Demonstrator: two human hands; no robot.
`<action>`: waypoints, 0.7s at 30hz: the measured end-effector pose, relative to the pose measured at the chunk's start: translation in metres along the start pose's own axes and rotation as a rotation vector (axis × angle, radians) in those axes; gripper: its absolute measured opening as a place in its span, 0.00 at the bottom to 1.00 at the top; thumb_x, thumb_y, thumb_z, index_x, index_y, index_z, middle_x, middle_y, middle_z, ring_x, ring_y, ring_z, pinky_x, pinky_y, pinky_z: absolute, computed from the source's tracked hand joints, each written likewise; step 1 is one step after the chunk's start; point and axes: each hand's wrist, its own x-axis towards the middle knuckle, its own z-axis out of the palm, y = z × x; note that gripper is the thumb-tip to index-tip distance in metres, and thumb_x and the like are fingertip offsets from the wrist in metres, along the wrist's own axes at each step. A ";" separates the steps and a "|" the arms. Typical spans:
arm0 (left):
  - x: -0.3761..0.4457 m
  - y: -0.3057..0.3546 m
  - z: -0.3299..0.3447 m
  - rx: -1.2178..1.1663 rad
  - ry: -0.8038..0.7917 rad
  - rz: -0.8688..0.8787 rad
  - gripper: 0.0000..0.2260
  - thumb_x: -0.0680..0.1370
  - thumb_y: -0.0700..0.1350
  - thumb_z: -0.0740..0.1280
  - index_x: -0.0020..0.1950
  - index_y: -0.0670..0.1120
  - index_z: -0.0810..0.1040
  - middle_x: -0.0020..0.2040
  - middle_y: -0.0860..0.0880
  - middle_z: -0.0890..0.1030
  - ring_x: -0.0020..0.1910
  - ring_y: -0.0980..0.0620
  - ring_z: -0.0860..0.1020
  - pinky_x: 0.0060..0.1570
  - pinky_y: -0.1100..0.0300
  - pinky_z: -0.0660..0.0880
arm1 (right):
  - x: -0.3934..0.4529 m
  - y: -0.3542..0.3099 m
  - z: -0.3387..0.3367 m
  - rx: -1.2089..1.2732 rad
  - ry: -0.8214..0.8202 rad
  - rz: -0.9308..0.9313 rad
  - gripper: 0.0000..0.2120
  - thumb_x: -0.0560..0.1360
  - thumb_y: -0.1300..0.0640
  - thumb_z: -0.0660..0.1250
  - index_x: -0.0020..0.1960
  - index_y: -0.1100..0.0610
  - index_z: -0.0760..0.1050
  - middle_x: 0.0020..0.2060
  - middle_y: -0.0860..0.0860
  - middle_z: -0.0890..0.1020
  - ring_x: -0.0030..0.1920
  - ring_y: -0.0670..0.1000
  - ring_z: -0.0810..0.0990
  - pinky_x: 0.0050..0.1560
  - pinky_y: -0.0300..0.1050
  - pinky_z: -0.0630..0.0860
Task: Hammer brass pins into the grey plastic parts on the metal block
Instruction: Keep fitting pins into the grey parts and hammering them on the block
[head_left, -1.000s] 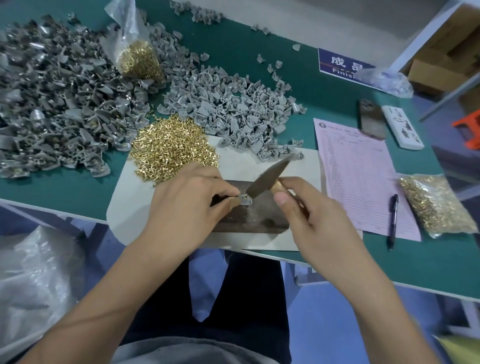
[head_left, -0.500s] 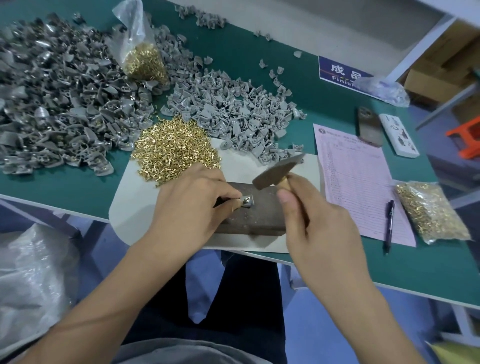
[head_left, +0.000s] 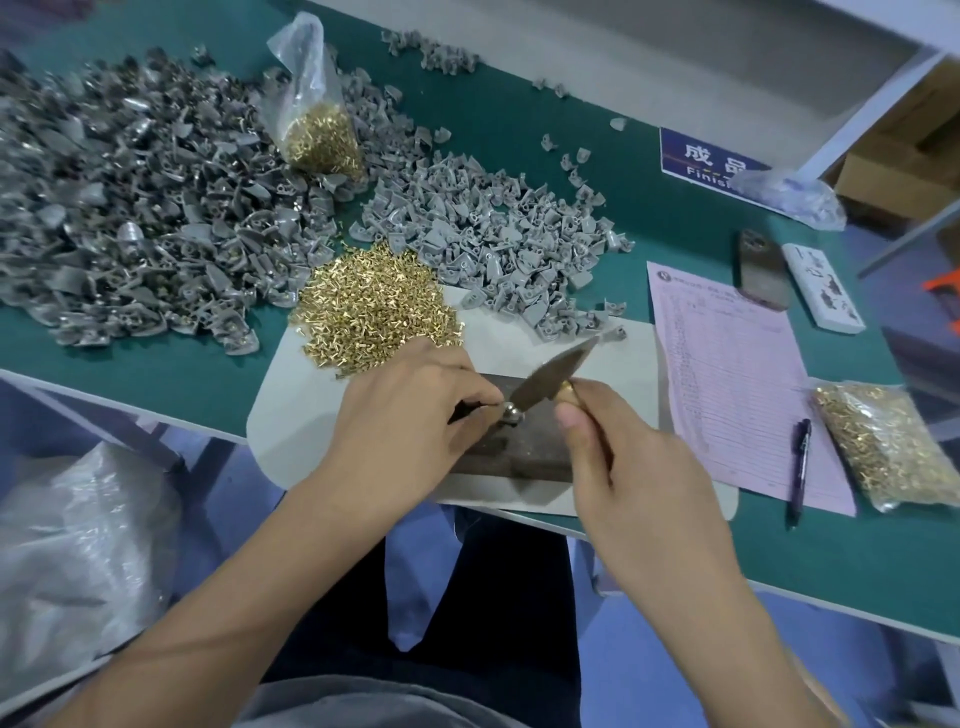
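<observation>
Your small metal hammer (head_left: 553, 375) has come down since half a second ago; its head now touches the little grey plastic part (head_left: 511, 414) on the dark metal block (head_left: 524, 452). Your left hand (head_left: 410, 415) pinches that part with closed fingers. Your right hand (head_left: 623, 467) grips the hammer handle. The pile of brass pins (head_left: 374, 306) lies just behind, on the green surface (head_left: 156, 364).

the left hand (head_left: 410, 415) covered the near-left part of the metal block (head_left: 524, 452) and most of the grey plastic part (head_left: 511, 415) it pinched; the hammer (head_left: 553, 376) head was motion-blurred; the right hand (head_left: 618, 457) hid its handle; the blue sign (head_left: 701, 158) lay half under a clear bag (head_left: 789, 195).
</observation>
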 end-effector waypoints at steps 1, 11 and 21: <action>0.000 0.000 0.000 -0.001 -0.001 0.001 0.02 0.75 0.55 0.73 0.47 0.60 0.85 0.40 0.60 0.78 0.44 0.54 0.72 0.33 0.55 0.73 | 0.000 0.000 -0.002 0.038 0.060 0.006 0.11 0.84 0.38 0.50 0.59 0.39 0.69 0.35 0.41 0.79 0.34 0.49 0.77 0.32 0.51 0.74; 0.000 0.001 -0.003 0.002 -0.009 -0.031 0.03 0.75 0.56 0.72 0.47 0.60 0.85 0.41 0.61 0.78 0.47 0.55 0.74 0.35 0.57 0.72 | 0.006 0.021 -0.002 -0.029 0.074 0.113 0.15 0.84 0.40 0.49 0.63 0.40 0.71 0.42 0.44 0.79 0.40 0.54 0.78 0.38 0.52 0.75; 0.000 0.005 -0.005 -0.467 -0.131 -0.158 0.03 0.78 0.51 0.69 0.48 0.56 0.83 0.41 0.59 0.77 0.39 0.64 0.74 0.37 0.70 0.65 | 0.030 0.059 0.022 -0.205 0.163 0.409 0.11 0.82 0.50 0.65 0.61 0.46 0.83 0.53 0.52 0.83 0.56 0.60 0.73 0.56 0.55 0.68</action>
